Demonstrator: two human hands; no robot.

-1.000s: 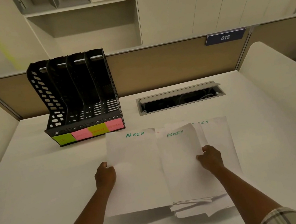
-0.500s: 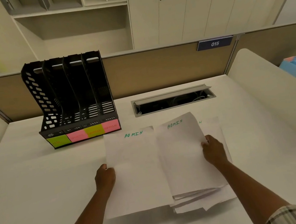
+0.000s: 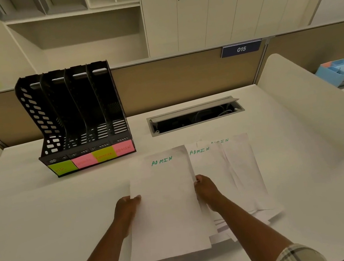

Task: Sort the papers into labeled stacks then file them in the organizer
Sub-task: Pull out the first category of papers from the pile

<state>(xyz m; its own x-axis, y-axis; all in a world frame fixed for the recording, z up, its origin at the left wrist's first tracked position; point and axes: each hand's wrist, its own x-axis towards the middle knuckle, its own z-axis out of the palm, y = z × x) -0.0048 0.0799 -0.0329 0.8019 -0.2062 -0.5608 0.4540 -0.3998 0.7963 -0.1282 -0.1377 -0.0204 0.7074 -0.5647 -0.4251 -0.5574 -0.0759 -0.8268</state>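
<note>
A white sheet headed ADMIN in green (image 3: 166, 200) lies on the desk in front of me, over at least one more sheet. My left hand (image 3: 126, 208) pinches its left edge, thumb on top. My right hand (image 3: 206, 190) grips its right edge with curled fingers. To the right a loose pile of papers (image 3: 244, 175) is fanned out, two of them showing ADMIN headings. The black four-slot organizer (image 3: 76, 122) stands empty at the back left. Green, pink, yellow-green and pink sticky labels (image 3: 91, 159) line its front.
An open cable hatch (image 3: 194, 115) is set in the white desk (image 3: 34, 218) behind the papers. A tan partition (image 3: 170, 79) closes the back, with curved white dividers on both sides. A blue tray (image 3: 339, 71) sits on the neighbouring desk at the far right.
My right hand carried an ADMIN sheet from the right pile leftward onto the left ADMIN sheet. It now grips that stack's right edge. My left hand stayed at the left edge.
</note>
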